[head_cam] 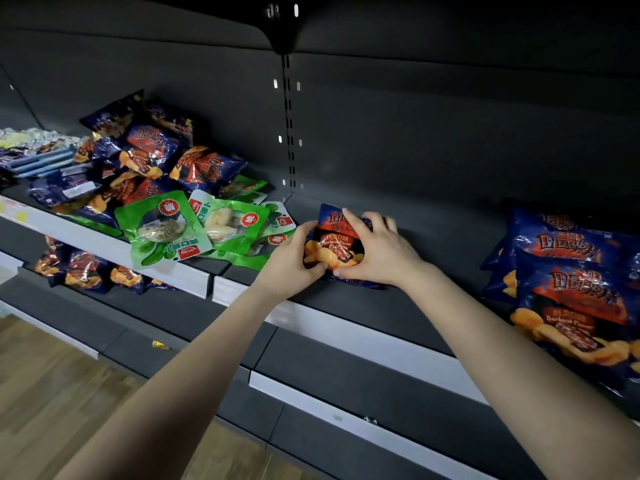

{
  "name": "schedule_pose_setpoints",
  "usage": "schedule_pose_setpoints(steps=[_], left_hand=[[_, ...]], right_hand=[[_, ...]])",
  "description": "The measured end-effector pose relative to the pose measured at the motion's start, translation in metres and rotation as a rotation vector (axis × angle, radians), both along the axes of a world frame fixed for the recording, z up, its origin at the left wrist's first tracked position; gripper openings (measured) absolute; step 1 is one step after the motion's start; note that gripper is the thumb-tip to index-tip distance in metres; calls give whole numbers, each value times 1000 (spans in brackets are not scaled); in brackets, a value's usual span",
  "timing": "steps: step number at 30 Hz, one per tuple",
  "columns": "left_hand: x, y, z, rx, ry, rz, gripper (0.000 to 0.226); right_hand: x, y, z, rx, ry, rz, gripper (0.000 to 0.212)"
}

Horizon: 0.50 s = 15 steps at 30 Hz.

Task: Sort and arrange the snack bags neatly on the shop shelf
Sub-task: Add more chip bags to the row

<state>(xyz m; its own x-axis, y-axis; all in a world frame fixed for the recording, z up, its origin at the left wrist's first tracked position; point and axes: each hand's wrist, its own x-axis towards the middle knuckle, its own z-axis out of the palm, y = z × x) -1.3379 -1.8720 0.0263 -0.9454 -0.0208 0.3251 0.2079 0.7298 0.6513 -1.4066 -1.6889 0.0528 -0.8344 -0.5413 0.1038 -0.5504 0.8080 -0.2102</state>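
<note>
Head view: the main risk, I judge, is the blue foil barbecue-crisp bag (337, 242) slipping askew on release, because it sits alone on the dark metal shelf (433, 237) with no neighbour to square it against. A hard squeeze could also crush the crisps. The green plastic pouches (166, 226) just left overhang the shelf's near edge, so a nudge from the left forearm could drop them. The bag lies between both hands. The left hand (294, 258) grips its left edge with curled fingers, while the right hand (377, 251) wraps its far and right sides, thumb at the near corner. A stack of matching blue bags (571, 278) lies well apart, right.
</note>
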Motion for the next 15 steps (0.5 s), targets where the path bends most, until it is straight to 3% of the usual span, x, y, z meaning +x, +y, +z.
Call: schedule_pose_setpoints(steps=[7, 15], left_hand=[[-3, 2, 1, 12, 21, -63, 79], [-23, 40, 5, 66, 17, -140, 79]], right_hand=[[6, 7, 3, 9, 197, 33, 106], [-2, 45, 25, 126, 336, -124, 109]])
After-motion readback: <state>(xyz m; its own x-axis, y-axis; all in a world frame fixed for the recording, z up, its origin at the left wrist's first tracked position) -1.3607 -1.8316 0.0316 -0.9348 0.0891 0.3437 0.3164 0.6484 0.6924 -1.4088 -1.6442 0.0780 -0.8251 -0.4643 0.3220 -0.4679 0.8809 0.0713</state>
